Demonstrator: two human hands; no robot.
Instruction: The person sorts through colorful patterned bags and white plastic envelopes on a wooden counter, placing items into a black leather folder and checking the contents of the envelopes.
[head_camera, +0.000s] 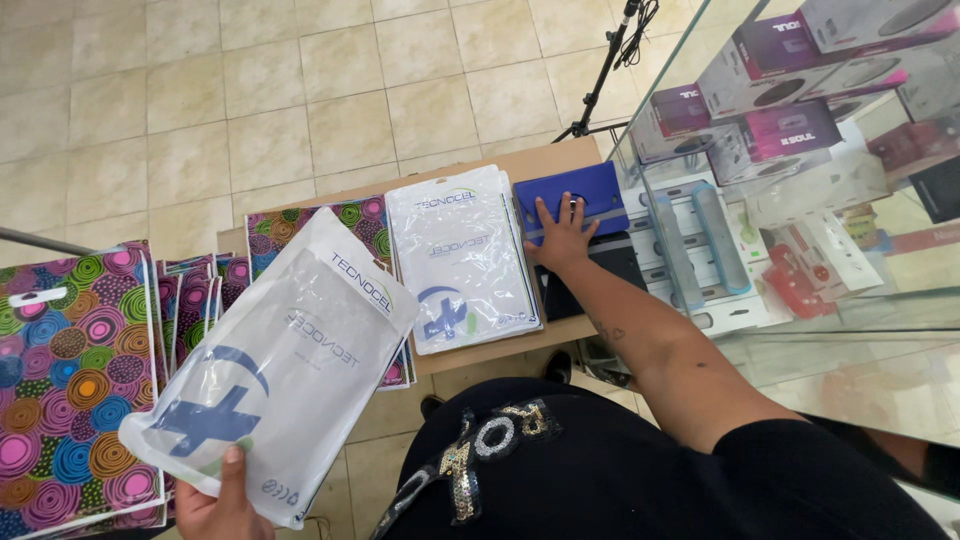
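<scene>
My left hand (222, 503) grips the bottom edge of a white plastic sleeve pack (280, 360) with a blue cross-shaped print, held tilted above the low table. My right hand (560, 235) reaches out with fingers spread and rests flat on a blue tablet case (590, 190) lying at the far right of the wooden table (520, 162). A black case (620, 260) lies under my wrist. A second white sleeve pack (460, 255) lies flat on the table between both hands.
Several colourful swirl-pattern cases (70, 370) are stacked at the left, one more (350, 220) under the white packs. A glass display cabinet (800, 180) with boxed goods stands to the right. A black stand (605, 70) rises from the tiled floor (300, 90).
</scene>
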